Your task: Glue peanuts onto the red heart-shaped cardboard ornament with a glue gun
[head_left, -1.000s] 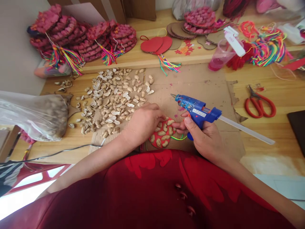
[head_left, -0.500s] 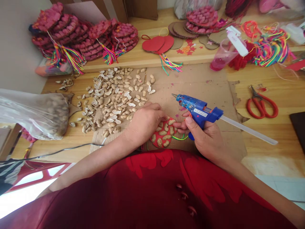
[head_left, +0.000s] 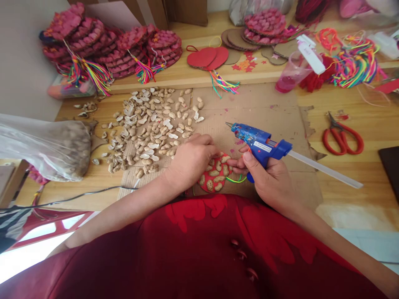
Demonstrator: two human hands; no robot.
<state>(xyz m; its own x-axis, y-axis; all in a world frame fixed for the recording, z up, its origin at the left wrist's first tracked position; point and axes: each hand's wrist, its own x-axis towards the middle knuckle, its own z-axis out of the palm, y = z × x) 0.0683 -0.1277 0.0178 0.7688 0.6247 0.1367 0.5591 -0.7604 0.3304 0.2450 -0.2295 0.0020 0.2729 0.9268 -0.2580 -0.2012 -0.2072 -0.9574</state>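
A red disc (head_left: 215, 173) bearing several peanut shells lies on the cardboard sheet (head_left: 268, 112) near my body. My left hand (head_left: 193, 160) bends over its upper left edge, fingers pressed together; what they hold, if anything, is hidden. My right hand (head_left: 268, 176) grips a blue glue gun (head_left: 254, 139) with a clear glue stick in its back and its nozzle toward the upper left. Fingertips of that hand touch the disc's right edge, where a green and yellow cord (head_left: 236, 180) comes out. Peanut shells (head_left: 152, 124) are scattered left of the disc.
Red-handled scissors (head_left: 343, 139) lie at the right. A bag of peanuts (head_left: 65, 149) and a black cable (head_left: 84, 194) are at the left. Along the back shelf stand pink disc stacks (head_left: 163, 45), red discs (head_left: 202, 58), a pink cup (head_left: 288, 74) and colourful cords (head_left: 355, 66).
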